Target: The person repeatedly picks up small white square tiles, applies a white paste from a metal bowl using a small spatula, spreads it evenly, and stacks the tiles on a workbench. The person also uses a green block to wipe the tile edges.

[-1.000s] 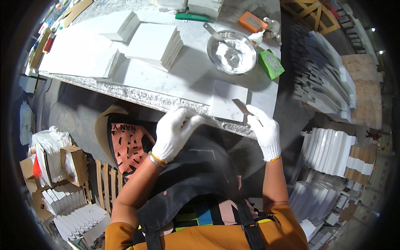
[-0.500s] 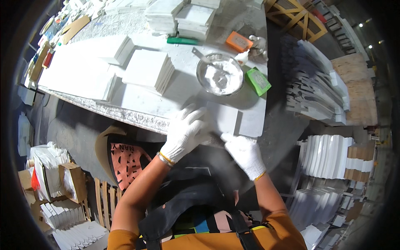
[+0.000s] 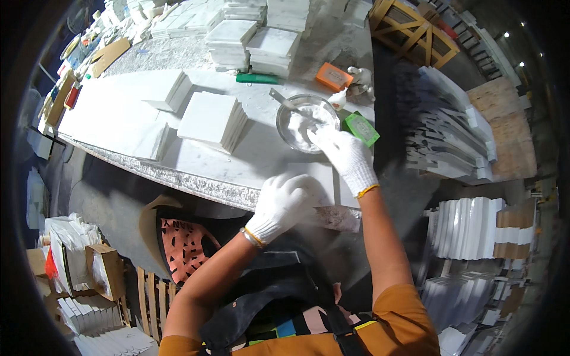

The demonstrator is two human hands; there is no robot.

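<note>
My right hand (image 3: 345, 155), in a white knit glove, reaches over the near rim of a metal bowl (image 3: 281, 132) holding white powder or paste (image 3: 306, 118). Its fingertips are drawn together at the white stuff; whether they hold any is hidden. A flat scraper-like tool (image 3: 279, 97) leans in the bowl with its end over the rim. My left hand (image 3: 284, 204), gloved too, is closed with curled fingers at the table's near edge, beside a white tile (image 3: 314, 173). Blur hides what its fingers grip.
Stacked white tiles (image 3: 211, 121) stand left of the bowl, with more stacks (image 3: 270, 50) behind. A green box (image 3: 361, 129), an orange box (image 3: 333, 77) and a white nozzled bottle (image 3: 338, 99) sit around the bowl. A green strip-shaped object (image 3: 256, 78) lies farther back.
My right hand has moved up and forward from the tile's near edge to the bowl. My left hand has shifted slightly right and nearer to me.
</note>
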